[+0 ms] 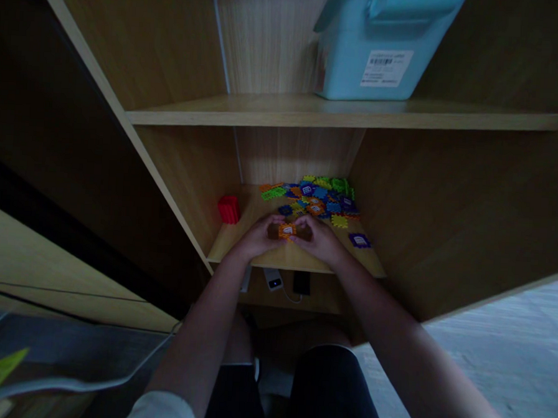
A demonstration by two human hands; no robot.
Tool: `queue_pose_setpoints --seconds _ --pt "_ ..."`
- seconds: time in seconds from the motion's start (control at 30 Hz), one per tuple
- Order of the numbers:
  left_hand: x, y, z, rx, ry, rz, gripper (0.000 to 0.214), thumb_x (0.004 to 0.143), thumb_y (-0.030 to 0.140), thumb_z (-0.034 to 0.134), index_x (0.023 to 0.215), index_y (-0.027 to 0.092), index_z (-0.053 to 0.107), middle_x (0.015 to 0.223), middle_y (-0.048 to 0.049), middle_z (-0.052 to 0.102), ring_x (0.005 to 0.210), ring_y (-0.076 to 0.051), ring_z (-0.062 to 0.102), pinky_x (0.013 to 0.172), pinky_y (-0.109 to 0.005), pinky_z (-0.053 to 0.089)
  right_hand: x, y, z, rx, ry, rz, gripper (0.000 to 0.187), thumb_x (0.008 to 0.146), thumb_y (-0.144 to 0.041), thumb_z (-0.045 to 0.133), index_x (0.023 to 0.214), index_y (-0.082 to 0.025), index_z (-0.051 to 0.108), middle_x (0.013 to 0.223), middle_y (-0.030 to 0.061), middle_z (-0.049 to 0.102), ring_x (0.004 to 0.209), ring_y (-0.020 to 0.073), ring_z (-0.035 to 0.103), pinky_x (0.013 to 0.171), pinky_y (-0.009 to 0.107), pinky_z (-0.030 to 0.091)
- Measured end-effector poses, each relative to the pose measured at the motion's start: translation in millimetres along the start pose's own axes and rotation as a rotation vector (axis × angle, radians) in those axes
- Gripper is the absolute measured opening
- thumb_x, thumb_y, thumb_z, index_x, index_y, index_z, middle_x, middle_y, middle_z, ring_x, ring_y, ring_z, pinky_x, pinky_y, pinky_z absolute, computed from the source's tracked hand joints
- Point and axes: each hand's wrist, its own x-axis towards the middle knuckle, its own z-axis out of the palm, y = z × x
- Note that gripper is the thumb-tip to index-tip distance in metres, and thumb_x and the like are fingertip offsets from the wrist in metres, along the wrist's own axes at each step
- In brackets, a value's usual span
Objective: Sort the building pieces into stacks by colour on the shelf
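An orange notched puzzle tile [287, 230] with a pale mark is gripped between my two hands, above the front part of the middle shelf. My left hand [261, 235] pinches its left side with thumb and fingers. From the other side my right hand [318, 238] holds it the same way. Just behind the hands lies a heap of notched tiles [321, 197] in orange, blue, green, yellow and purple. One purple tile [360, 241] lies apart to the right. On the left of the shelf stands a red ridged block [229, 209].
On the upper shelf [265, 113] stands a light blue lidded bin [376, 52] with a label. Below the middle shelf lie a white device [273, 279] with a cable and a dark flat object [302, 283]. Wooden side panels [448, 199] bound the shelf.
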Motion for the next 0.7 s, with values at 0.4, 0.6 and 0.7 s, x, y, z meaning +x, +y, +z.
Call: queue_pose_setpoints --seconds 0.4,0.6,0.7 --pt "0.4 1.4 -0.2 0.018 -0.016 -0.009 0.063 0.081 0.03 0.09 0.137 0.022 0.064 0.139 -0.0138 0.071 0.131 -0.029 0.068 0.12 -0.051 0.049 0.8 -1.0 -0.3 0.02 -0.025 -0.007 0.03 0.089 -0.03 0.079 0.115 -0.026 0.064 0.112 0.0047 0.075 0.103 0.0246 0.072 0.094 0.04 0.057" --pt "0.2 3.7 -0.8 0.04 -0.006 -0.02 0.064 0.078 0.03 0.092 0.136 0.023 0.066 0.139 -0.0135 0.071 0.131 -0.03 0.068 0.121 -0.053 0.048 0.5 -1.3 -1.0 0.004 -0.036 -0.005 0.029 0.09 -0.03 0.078 0.115 -0.027 0.064 0.113 0.0045 0.076 0.104 0.0245 0.071 0.093 0.039 0.056" --pt "-0.2 4.4 -0.6 0.042 0.001 -0.019 0.065 0.077 0.031 0.093 0.136 0.022 0.067 0.14 -0.0144 0.071 0.133 -0.031 0.067 0.122 -0.053 0.047 0.3 -2.0 -0.8 0.003 -0.036 0.002 0.029 0.092 -0.035 0.078 0.117 -0.026 0.064 0.115 0.0053 0.076 0.104 0.0245 0.072 0.093 0.039 0.057"
